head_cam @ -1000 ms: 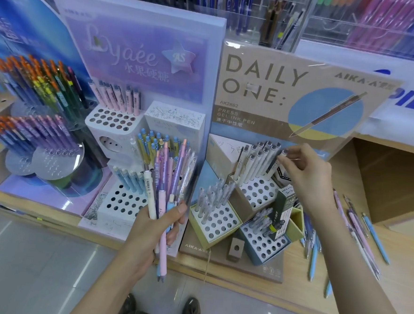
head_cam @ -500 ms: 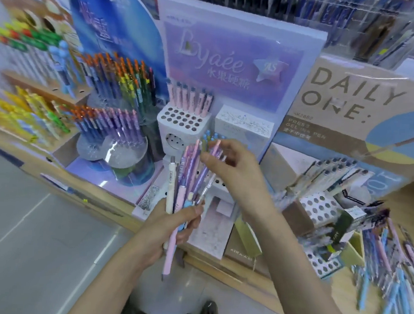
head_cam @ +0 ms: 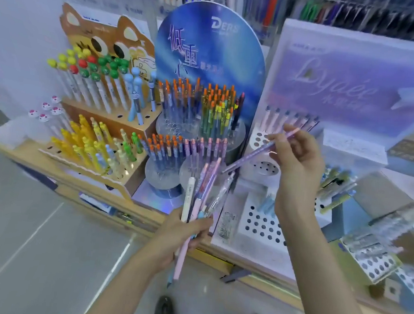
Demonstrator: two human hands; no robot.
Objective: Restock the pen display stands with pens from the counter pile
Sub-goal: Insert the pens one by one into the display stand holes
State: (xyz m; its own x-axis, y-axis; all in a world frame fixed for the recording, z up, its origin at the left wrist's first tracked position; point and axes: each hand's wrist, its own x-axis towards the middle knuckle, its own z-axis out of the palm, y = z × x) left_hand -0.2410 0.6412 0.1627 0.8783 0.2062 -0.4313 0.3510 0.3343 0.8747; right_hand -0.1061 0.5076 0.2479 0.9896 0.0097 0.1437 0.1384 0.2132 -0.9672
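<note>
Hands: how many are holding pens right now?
2. The left hand grips a bundle of pens low centre; the right hand pinches one purple pen in front of the white stand. Neither is hidden.

The right hand (head_cam: 296,158) left the brown stand and went over to the bunch of pens (head_cam: 203,188) in the left hand (head_cam: 183,231). It pulled out one purple pen (head_cam: 257,151) and lifted it up and away from the bunch. The head turned left, so the cat stand (head_cam: 99,34) came into view.
</note>
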